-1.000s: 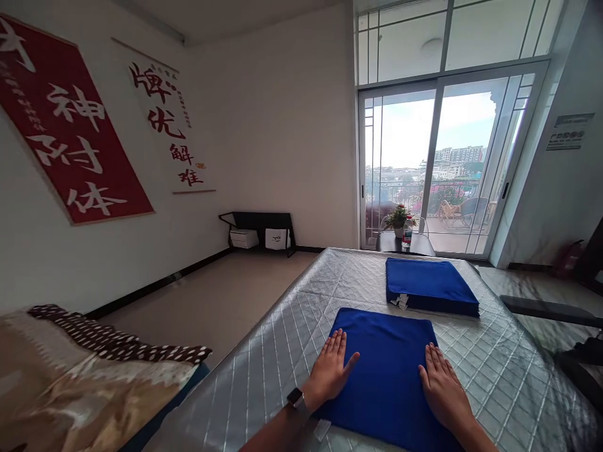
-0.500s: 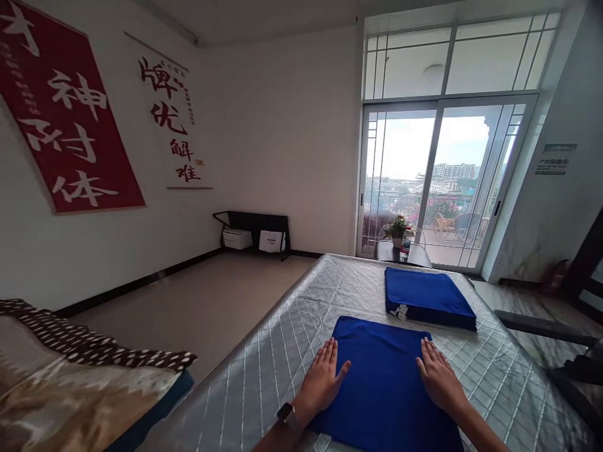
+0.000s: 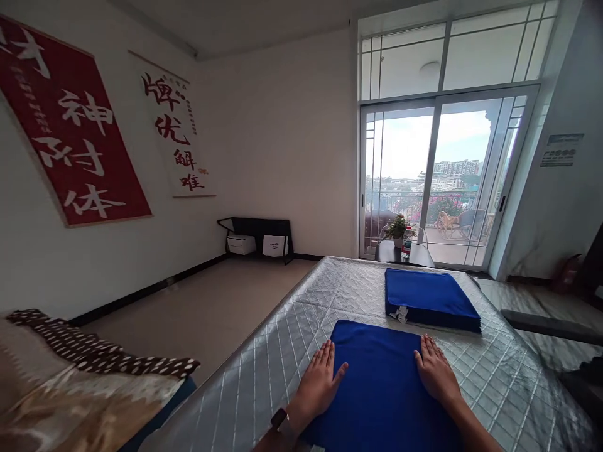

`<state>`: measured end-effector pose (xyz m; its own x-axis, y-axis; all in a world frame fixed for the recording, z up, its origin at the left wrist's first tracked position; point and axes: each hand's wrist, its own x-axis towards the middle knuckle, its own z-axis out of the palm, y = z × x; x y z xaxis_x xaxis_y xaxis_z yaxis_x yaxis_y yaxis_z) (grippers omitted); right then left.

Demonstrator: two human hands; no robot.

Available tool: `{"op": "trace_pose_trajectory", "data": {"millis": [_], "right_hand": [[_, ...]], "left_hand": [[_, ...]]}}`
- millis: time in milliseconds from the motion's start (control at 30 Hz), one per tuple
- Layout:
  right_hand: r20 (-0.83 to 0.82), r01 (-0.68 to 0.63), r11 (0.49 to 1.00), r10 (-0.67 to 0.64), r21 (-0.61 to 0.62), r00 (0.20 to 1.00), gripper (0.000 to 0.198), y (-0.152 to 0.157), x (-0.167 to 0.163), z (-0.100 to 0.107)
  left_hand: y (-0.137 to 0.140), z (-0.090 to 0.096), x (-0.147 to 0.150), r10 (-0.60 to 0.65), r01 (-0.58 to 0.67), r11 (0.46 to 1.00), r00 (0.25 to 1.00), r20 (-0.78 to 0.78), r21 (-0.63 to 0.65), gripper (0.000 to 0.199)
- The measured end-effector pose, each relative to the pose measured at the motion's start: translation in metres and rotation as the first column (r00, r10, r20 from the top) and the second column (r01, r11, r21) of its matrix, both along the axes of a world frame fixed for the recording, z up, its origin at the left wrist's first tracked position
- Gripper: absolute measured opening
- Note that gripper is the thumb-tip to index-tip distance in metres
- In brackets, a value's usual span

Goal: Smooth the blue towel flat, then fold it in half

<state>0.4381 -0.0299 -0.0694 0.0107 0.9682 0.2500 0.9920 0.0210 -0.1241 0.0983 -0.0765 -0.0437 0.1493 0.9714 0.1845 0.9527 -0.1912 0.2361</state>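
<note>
Right in front of me a folded blue cloth (image 3: 379, 383) lies flat on a silver quilted cover (image 3: 264, 364). Along the cloth's left edge rests my left hand (image 3: 321, 376), fingers stretched out and thumb reaching onto the fabric. My right hand (image 3: 437, 371) lies on the opposite edge, palm down, fingers straight and together. Neither hand grasps anything. Beyond the cloth, a neat stack of folded blue cloths (image 3: 431, 295) sits near the far right, with white tags showing at its front left corner.
A small dark table (image 3: 400, 252) with a potted plant (image 3: 398, 229) and a bottle (image 3: 406, 243) stands behind the covered surface. To the left is a patterned blanket (image 3: 94, 383). A black bench (image 3: 259, 232) with white boxes stands by the wall.
The wrinkles near the cloth's far edge look smoother. Both hands stay on its side edges with little movement. The view has shifted slightly.
</note>
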Motion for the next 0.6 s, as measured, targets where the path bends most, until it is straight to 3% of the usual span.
{"op": "trace_pose_trajectory", "data": {"millis": [133, 300, 367, 433, 500, 600], "right_hand": [[0.011, 0.005, 1.000, -0.005, 0.012, 1.000, 0.065, 0.000, -0.001, 0.002], [0.043, -0.024, 1.000, 0.025, -0.005, 0.999, 0.062, -0.002, 0.003, 0.002], [0.065, -0.043, 0.999, 0.043, -0.001, 0.997, 0.060, -0.003, 0.006, -0.001], [0.092, -0.040, 0.999, 0.040, 0.002, 0.995, 0.060, -0.001, 0.009, -0.003], [0.108, -0.035, 0.999, 0.035, 0.002, 0.994, 0.061, 0.001, 0.010, -0.005], [0.096, -0.030, 1.000, 0.029, 0.006, 0.995, 0.063, 0.005, 0.008, -0.006]], "left_hand": [[-0.001, 0.022, 0.045, -0.265, 0.264, 0.963, 0.964, -0.027, -0.047, 0.080], [0.016, 0.036, 0.148, -0.560, 0.559, 0.828, 0.829, 0.012, 0.027, 0.070], [0.029, 0.035, 0.181, -0.594, 0.591, 0.803, 0.804, 0.021, 0.071, 0.064], [0.040, 0.031, 0.198, -0.583, 0.580, 0.811, 0.812, 0.026, 0.081, 0.063], [0.049, 0.024, 0.199, -0.545, 0.543, 0.838, 0.838, 0.032, 0.057, 0.065], [0.057, 0.016, 0.174, -0.465, 0.464, 0.886, 0.885, 0.038, 0.011, 0.069]]}}
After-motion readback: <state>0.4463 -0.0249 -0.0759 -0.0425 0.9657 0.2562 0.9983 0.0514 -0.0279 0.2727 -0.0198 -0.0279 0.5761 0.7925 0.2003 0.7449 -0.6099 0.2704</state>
